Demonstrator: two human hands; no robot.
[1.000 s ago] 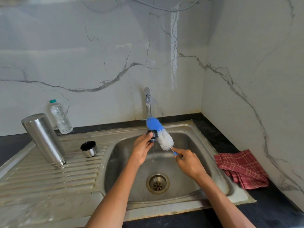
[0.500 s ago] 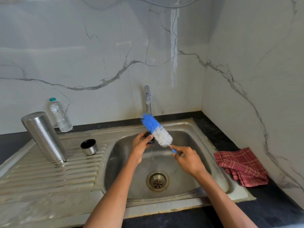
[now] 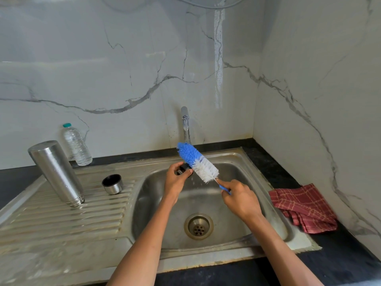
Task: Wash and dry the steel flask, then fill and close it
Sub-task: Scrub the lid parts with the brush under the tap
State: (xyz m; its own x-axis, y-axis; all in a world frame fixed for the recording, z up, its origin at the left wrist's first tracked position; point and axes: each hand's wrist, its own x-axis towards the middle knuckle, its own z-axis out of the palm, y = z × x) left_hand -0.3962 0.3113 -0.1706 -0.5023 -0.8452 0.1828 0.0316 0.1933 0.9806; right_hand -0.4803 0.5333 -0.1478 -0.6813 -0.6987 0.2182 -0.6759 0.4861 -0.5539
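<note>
Flask (image 3: 56,172) first: the steel body stands mouth-down on the ribbed drainboard (image 3: 61,219), well to my left of the basin, leaning a touch in this wide view, and I judge it sits that way so the water runs out along the grooves. Its steel cup (image 3: 112,184) rests just beside it, open end up, dark inside. A plastic water bottle (image 3: 76,145) waits behind the flask against the wall, probably for the filling later.

Now the action over the sink (image 3: 278,223). My left hand (image 3: 175,182) pinches a small black stopper (image 3: 184,169), fingers curled round it, holding it up under the tap (image 3: 185,120), where a thin stream comes down and drops fall below my fingers. My right hand (image 3: 240,201) clenches the thin blue handle of the bottle brush (image 3: 198,163), fist closed on the very end, bristles angled up and away across the stopper. Blue bristles at the tip, white nearer my grip, and the white part lies against the stopper.

Both forearms reach in from below, converging above the drain (image 3: 198,226), wrists raised so the run-off lands in the basin. A red checked cloth (image 3: 303,207) lies crumpled on the dark counter to my right, near at hand for drying. Washing stage, by my reckoning, with drying and filling not yet done.
</note>
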